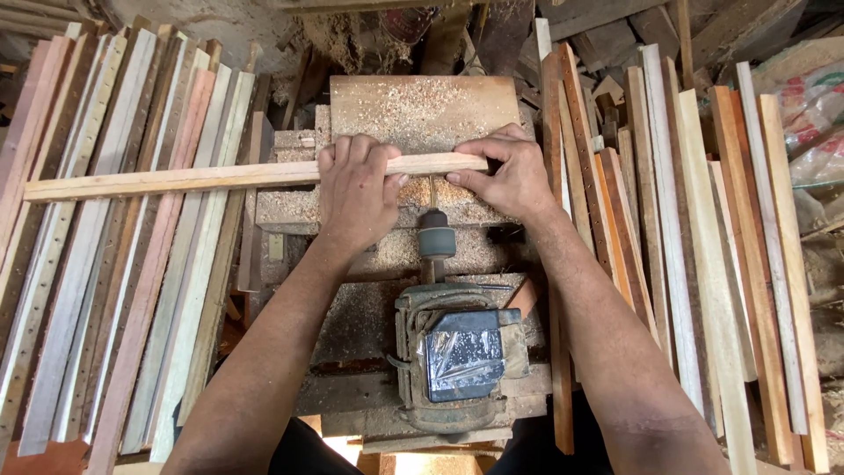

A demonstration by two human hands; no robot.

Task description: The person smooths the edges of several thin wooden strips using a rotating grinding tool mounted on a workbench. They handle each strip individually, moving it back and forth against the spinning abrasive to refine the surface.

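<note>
Pressing down on a long pale wooden strip (220, 178) with both hands, seen from above at a sawdust-covered bench (422, 110). Left hand (359, 189) laid flat over the strip near its right part, fingers curled over the far edge, thumb tucked on the near side, closed on the wood. Right hand (510, 171) gripping the strip's right end, fingertips pinching it from far and near sides. Strip lying crosswise, left to right, its long left part reaching out over a stack of wooden slats (114, 255) on the left, its right end over the bench centre. Just near of the strip, between the two hands, a dark drill chuck (436, 237) pointing away toward the wood, its thin bit (432, 192) meeting the strip's near edge; cannot tell how deep. Behind the chuck, nearer the body, a worn electric motor (457, 356) with a foil-covered plate on top, bolted to the bench. On the right, another heap of wooden battens (703, 264), pale and reddish, lying lengthwise near to far. At far right, a printed sack (813, 105). Heaped shavings (352, 40) at the far edge beyond the bench.
</note>
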